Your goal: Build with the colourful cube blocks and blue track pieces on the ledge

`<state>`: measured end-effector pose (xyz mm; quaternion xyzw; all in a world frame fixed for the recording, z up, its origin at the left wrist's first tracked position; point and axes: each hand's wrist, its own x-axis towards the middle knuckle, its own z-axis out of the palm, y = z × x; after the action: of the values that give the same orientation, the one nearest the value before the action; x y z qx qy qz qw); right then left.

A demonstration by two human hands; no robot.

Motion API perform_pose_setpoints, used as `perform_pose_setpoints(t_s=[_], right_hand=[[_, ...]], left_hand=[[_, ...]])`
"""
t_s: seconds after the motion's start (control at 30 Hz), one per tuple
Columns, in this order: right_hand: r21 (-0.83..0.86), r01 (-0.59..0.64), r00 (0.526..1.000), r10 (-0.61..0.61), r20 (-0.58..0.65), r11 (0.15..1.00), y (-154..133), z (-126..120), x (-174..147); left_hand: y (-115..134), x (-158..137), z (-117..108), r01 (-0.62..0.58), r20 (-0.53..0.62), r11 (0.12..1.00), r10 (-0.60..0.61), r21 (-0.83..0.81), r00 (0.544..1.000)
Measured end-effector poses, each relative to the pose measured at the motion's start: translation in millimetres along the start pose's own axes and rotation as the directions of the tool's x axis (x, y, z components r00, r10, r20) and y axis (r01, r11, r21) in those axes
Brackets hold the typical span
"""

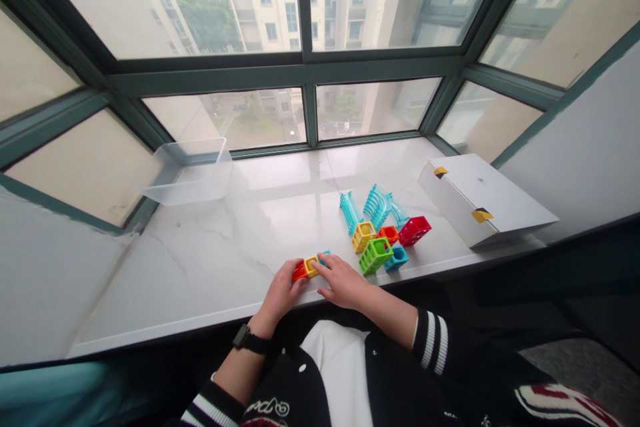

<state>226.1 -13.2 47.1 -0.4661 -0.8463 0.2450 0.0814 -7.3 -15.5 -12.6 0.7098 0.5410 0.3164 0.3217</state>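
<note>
Near the sill's front edge, my left hand [285,288] grips the orange end of a short row of toy building blocks. A yellow block [311,266] forms the middle of that row, and a blue block [325,255] its far end. My right hand [343,281] has its fingers on the yellow and blue blocks, partly hiding them. Just to the right stand a green block tower [375,255], a blue block [397,258], a yellow block [363,237], an orange block [388,235] and a red block piece [415,231].
Translucent turquoise track pieces [379,205] lie behind the blocks. A clear plastic bin [195,180] sits at the back left of the white marble sill [240,233]. At the right is a white box [493,197] with yellow-black tape tabs. Windows enclose the far side.
</note>
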Motion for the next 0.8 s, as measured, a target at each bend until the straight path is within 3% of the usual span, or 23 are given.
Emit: perform_pose_setpoints(t_s=[0.37, 0.5, 0.67, 0.8], right_hand=[[-0.098, -0.022, 0.999, 0.026, 0.046, 0.995, 0.9, 6.7, -1.5], [-0.105, -0.033, 0.998, 0.039, 0.059, 0.994, -1.2, 7.0, -1.8], [-0.110, -0.034, 0.996, 0.043, 0.076, 0.993, -1.2, 7.5, -1.4], [-0.125, -0.046, 0.995, 0.057, 0.083, 0.991, -0.1, 10.0, -0.8]], left_hand=[[2.1, 0.5, -5.3, 0.126, 0.041, 0.985, -0.122, -0.116, 0.992], [-2.0, 1.8, -10.4, 0.184, 0.003, 0.967, -0.187, -0.177, 0.982], [-13.9, 5.1, -20.8, 0.330, -0.065, 0.828, -0.400, -0.453, 0.914], [-14.0, 4.1, -26.7, 0.343, -0.051, 0.686, -0.485, -0.641, 0.873]])
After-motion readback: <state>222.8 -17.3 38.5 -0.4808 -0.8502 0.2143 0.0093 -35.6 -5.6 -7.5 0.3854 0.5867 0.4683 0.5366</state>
